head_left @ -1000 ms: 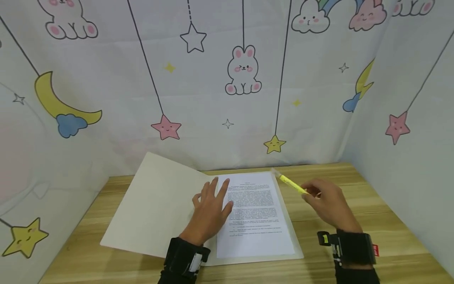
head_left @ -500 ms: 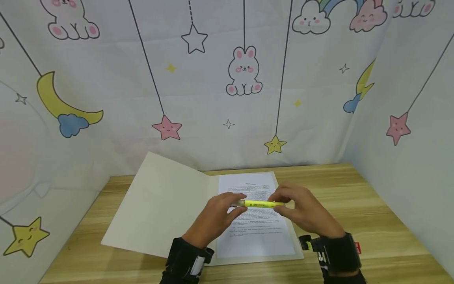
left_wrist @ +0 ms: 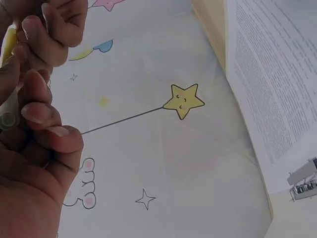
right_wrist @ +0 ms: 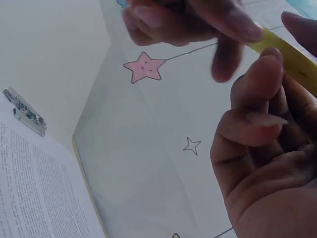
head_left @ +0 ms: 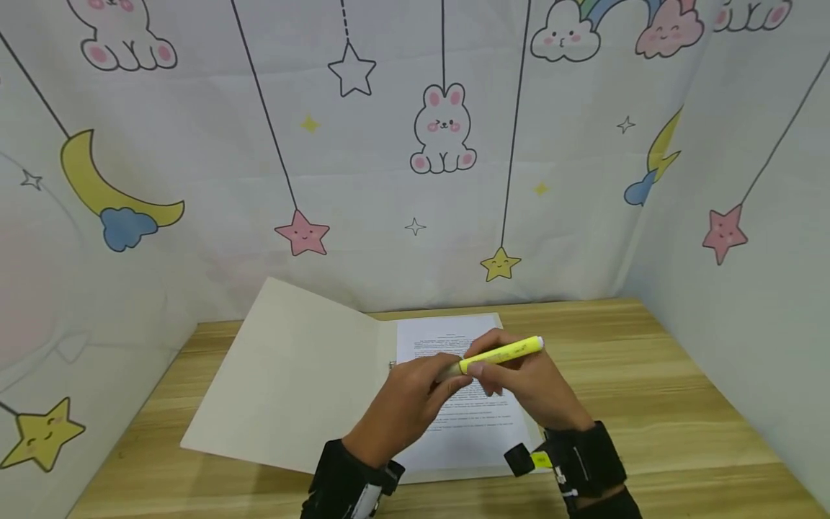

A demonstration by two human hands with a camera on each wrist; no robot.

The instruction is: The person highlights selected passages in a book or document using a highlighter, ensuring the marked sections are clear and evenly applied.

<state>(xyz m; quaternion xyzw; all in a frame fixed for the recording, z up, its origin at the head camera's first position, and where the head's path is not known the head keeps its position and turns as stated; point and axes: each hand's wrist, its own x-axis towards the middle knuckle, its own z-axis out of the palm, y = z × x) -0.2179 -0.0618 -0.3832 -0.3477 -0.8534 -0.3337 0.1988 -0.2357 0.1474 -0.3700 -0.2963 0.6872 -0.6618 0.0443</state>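
Both hands hold a yellow highlighter (head_left: pixel 509 352) above an open folder. My left hand (head_left: pixel 405 400) pinches its translucent cap end (left_wrist: pixel 8 119), partly covered by the fingers. Farther along, my right hand (head_left: pixel 534 386) grips the yellow barrel (right_wrist: pixel 297 64) between thumb and fingers, and the barrel's back end sticks out up and to the right. Below the hands lies a printed sheet (head_left: pixel 467 440) on the right side of the pale folder (head_left: pixel 292 375), its middle lines hidden by the fingers.
A metal clip (right_wrist: pixel 27 111) sits at the folder's spine beside the sheet. The folder's left cover slants over the wooden table (head_left: pixel 648 375). A white cloth backdrop (head_left: pixel 369 166) with cartoon prints rises behind and at both sides.
From the right, the right hand has brought the highlighter over the sheet. My left hand has lifted off the folder and taken its cap end. The highlighter now tilts upward to the right.
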